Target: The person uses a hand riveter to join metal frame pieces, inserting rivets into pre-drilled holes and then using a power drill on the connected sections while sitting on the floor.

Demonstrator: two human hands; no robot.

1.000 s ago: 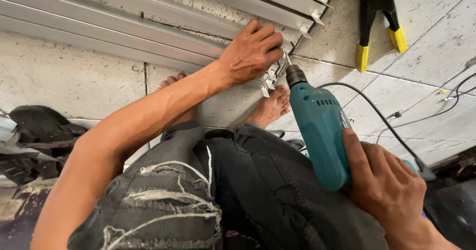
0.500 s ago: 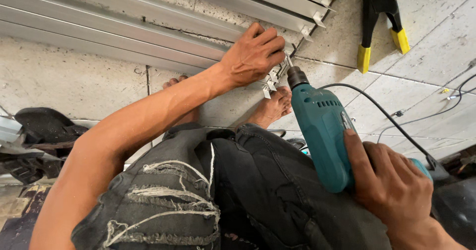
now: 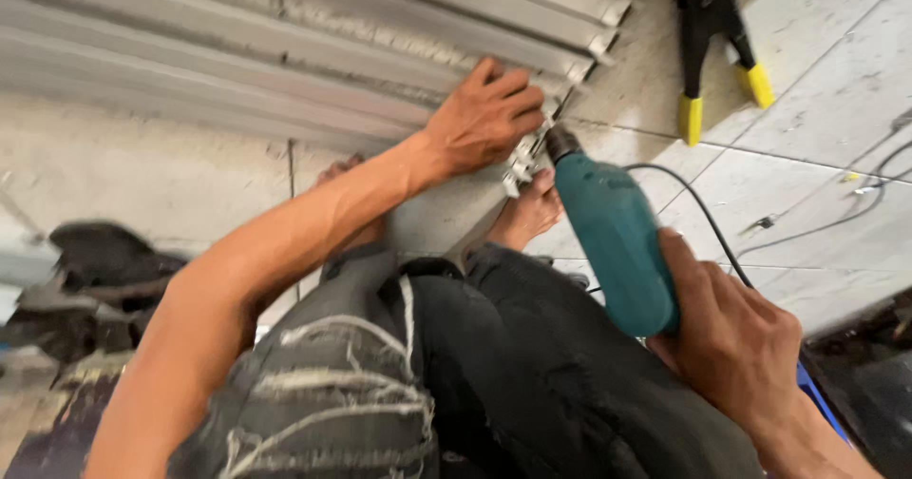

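— Anything shifted?
— Barely; the teal electric drill [image 3: 613, 237] sits slightly lower in the frame, right hand [image 3: 731, 341] still wrapped around its grip at lower right.
— And the left hand [image 3: 484, 118]?
— Closed over a small metal bracket [image 3: 522, 161] against the aluminium rails [image 3: 285, 42], upper centre, just left of the drill's tip.

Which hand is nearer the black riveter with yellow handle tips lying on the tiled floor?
Left. The left hand presses a small metal bracket against the grey aluminium profiles, nearer the black riveter with yellow handle tips. The right hand grips the teal electric drill, further away.
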